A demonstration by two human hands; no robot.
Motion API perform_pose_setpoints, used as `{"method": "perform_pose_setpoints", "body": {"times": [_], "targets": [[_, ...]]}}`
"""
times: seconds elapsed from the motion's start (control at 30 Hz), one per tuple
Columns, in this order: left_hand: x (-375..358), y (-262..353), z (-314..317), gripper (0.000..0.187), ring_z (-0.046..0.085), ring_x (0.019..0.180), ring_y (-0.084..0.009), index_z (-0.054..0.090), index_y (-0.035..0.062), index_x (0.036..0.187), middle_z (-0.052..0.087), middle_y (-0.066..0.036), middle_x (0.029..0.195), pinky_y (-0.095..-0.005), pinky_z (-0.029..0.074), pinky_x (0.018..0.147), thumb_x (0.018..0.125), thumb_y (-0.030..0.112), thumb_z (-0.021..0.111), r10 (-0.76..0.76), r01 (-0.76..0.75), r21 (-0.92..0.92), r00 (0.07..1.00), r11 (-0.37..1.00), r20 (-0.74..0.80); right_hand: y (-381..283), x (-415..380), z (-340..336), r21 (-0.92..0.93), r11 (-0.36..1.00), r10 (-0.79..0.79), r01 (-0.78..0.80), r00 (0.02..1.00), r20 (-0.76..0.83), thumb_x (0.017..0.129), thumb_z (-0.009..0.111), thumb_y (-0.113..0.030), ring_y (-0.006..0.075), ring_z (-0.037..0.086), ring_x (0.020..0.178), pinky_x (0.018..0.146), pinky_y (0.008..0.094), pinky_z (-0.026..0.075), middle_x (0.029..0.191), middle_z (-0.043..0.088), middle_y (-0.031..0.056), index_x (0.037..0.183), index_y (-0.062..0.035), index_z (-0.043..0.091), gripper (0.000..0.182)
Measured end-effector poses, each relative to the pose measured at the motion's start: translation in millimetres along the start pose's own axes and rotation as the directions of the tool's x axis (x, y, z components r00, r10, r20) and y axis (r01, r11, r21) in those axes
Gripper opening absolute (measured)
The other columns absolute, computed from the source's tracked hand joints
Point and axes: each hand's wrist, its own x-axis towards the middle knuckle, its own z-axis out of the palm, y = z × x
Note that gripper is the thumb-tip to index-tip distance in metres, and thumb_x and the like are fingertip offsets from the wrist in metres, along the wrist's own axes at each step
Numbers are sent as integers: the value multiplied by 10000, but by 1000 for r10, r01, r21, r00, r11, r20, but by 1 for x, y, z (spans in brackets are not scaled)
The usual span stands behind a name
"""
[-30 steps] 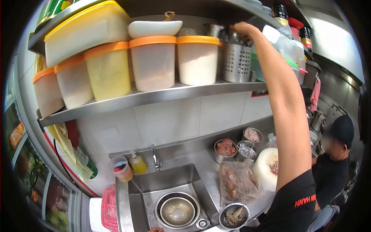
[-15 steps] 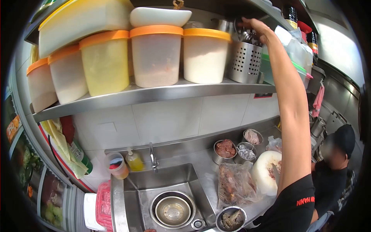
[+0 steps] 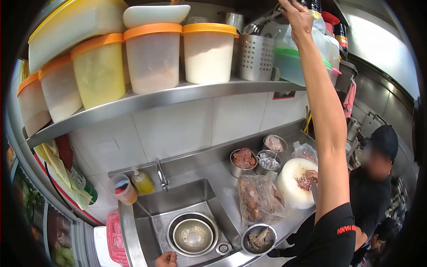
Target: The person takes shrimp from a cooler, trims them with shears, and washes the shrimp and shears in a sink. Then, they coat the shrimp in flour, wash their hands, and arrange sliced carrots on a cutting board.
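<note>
My right hand (image 3: 297, 18) is raised at the top of the view, its fingers closed round a shiny metal utensil (image 3: 272, 18). Its exact kind I cannot make out, since part of it is hidden by the hand and the frame edge. Below and left of it, the perforated steel utensil holder (image 3: 256, 60) stands on the shelf (image 3: 187, 92) with metal utensils poking out. My left hand (image 3: 167, 259) shows at the bottom edge, fingers curled, by the front of the sink (image 3: 147, 222). Nothing is visible in it.
Orange-lidded tubs (image 3: 152, 58) line the shelf. Metal bowls (image 3: 194, 235) sit in the sink under the tap (image 3: 162, 174). On the counter are a bowl of shrimp (image 3: 259, 239), bagged meat (image 3: 260, 198) and a round white cutting board (image 3: 291, 189). A co-worker (image 3: 378, 178) stands at right, one hand at chopped meat.
My right hand has risen from the utensil holder and taken a metal utensil up with it. The view has shifted right, and my left hand has come further into view at the bottom.
</note>
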Motion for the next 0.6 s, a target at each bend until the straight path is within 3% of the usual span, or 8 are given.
{"method": "perform_pose_setpoints", "body": {"times": [0.1, 0.17, 0.37, 0.43, 0.47, 0.5, 0.57, 0.6], "targets": [[3, 31, 0, 246, 621, 772, -168, 651, -20, 976, 677, -149, 836, -294, 481, 696, 839, 181, 616, 41, -39, -20, 997, 999, 66, -29, -5, -7, 2, 951, -307, 311, 940, -152, 798, 676, -106, 35, 498, 578, 523, 181, 380, 686, 593, -30, 789, -9, 667, 98], [15, 29, 13, 221, 613, 707, -122, 641, -54, 870, 663, -93, 758, -264, 494, 670, 823, 162, 647, 74, -40, -309, 992, 950, 101, -60, -26, -17, 22, 857, -505, 514, 849, -158, 795, 673, -70, 25, 494, 577, 525, 173, 374, 680, 598, -32, 760, -14, 661, 67], [8, 184, -12, 215, 626, 744, -164, 624, -59, 941, 657, -118, 829, -271, 494, 700, 861, 139, 599, 399, -171, -622, 883, 764, 248, -118, -170, -57, 85, 875, -484, 477, 852, 200, 775, 701, -67, 90, 597, 717, 629, 153, 479, 807, 632, 31, 923, -18, 647, 165], [7, 211, -13, 220, 622, 705, -184, 609, -62, 966, 645, -145, 815, -271, 491, 643, 875, 132, 560, 578, -178, -786, 774, 592, 260, -139, -247, -73, -422, 873, -149, 242, 959, 242, 730, 750, -155, 116, 587, 848, 728, 245, 463, 948, 637, 50, 879, -10, 647, 232], [4, 222, -15, 232, 616, 684, -190, 598, -70, 974, 638, -155, 812, -271, 485, 615, 882, 134, 538, 587, -98, -823, 748, 559, 310, -143, -274, -67, -135, 919, -294, 372, 870, 395, 668, 780, -123, 137, 586, 765, 668, 217, 453, 924, 635, 81, 777, -26, 622, 216], [2, 231, -15, 244, 610, 662, -196, 588, -78, 981, 632, -165, 809, -270, 480, 588, 889, 136, 517, 601, -16, -855, 718, 519, 351, -147, -297, -71, -107, 847, -400, 521, 757, 517, 619, 775, -102, 178, 562, 731, 650, 255, 446, 906, 618, 123, 758, -42, 603, 229], [-2, 231, -9, 262, 614, 664, -190, 574, -91, 977, 625, -152, 818, -273, 497, 572, 882, 144, 508, 548, 344, -828, 628, 442, 553, -153, -403, -74, 88, 966, -246, 244, 756, 607, 586, 692, -132, 274, 502, 766, 646, 363, 438, 816, 495, 97, 712, -79, 543, 203], [-5, 221, -4, 260, 621, 677, -182, 576, -84, 977, 625, -137, 816, -276, 510, 581, 873, 148, 518, 429, 358, -798, 698, 484, 573, -159, -432, -79, 130, 982, -187, 135, 706, 683, 617, 662, -123, 278, 487, 811, 678, 366, 435, 844, 465, 110, 731, -61, 518, 194]]}}
